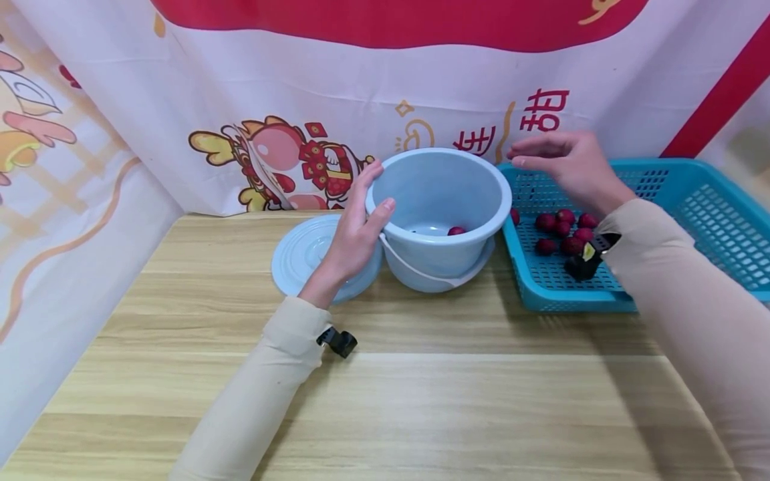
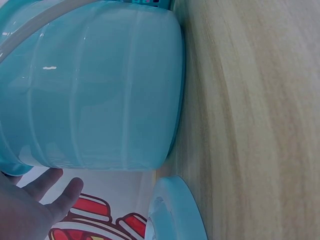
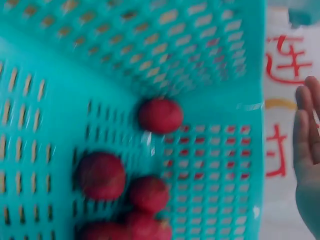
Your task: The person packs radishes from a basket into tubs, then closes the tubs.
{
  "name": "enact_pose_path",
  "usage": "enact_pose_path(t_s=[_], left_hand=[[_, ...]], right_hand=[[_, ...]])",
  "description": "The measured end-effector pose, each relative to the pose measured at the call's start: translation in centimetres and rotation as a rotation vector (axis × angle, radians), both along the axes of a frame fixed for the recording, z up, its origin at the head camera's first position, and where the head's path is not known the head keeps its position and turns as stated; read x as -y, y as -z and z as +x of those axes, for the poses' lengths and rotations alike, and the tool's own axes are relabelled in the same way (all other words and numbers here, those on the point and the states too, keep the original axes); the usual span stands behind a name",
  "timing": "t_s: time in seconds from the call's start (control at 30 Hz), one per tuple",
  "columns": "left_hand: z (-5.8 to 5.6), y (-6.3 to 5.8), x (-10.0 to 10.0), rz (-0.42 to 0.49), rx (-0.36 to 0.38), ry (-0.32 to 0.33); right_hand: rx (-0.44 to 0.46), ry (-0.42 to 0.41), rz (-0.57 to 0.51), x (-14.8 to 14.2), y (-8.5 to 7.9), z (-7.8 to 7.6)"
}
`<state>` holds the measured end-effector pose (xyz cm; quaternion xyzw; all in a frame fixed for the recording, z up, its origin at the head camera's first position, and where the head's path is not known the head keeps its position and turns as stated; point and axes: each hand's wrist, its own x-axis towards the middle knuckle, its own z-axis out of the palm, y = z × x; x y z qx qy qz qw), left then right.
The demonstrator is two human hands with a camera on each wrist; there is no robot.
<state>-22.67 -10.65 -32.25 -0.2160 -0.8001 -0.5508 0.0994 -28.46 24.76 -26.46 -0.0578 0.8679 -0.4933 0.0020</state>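
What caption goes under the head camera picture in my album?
Left hand holds the bucket, right hand raised near the basket of round red things.

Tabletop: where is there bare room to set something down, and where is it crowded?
Bare tabletop lies in front of the bucket and basket, between the left sleeve and right sleeve; another patch lies left of the lid. It is crowded at the back, where lid, bucket and basket sit close in a row.
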Motion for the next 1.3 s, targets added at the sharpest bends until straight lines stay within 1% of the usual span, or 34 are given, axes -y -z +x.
enact_pose_path(t_s=[0.1, 0.23, 0.33, 0.43, 0.63, 0.87, 1.1, 1.3], left_hand=[[0.0, 0.0, 0.0, 0.001, 0.0, 0.0], [0.0, 0.1, -0.1, 0.001, 0.0, 0.001], [-0.1, 0.1, -0.1, 0.002, -0.005, 0.004], [-0.1, 0.1, -0.1, 0.005, -0.009, 0.005], [-0.1, 0.2, -0.3, 0.008, -0.001, 0.01], [0.0, 0.0, -0.3, 0.008, 0.001, 0.006], [0.0, 0.1, -0.1, -0.002, -0.003, -0.005], [-0.1, 0.1, 0.0, -0.005, -0.002, -0.008]], right_hand=[[0.082, 0.004, 0.073, -0.9, 0.6, -0.5], [0.188, -0.03, 0.173, -1.8, 1.5, -1.0], [0.239, -0.073, 0.232, -2.2, 2.2, -1.2], [0.271, -0.099, 0.26, -2.3, 2.8, -1.2], [0.293, -0.105, 0.263, -2.0, 3.7, -1.1], [0.303, -0.104, 0.329, -2.0, 4.1, -1.6], [0.327, -0.119, 0.342, -1.9, 4.4, -1.9], [0.332, -0.137, 0.398, -1.9, 4.6, -2.1]])
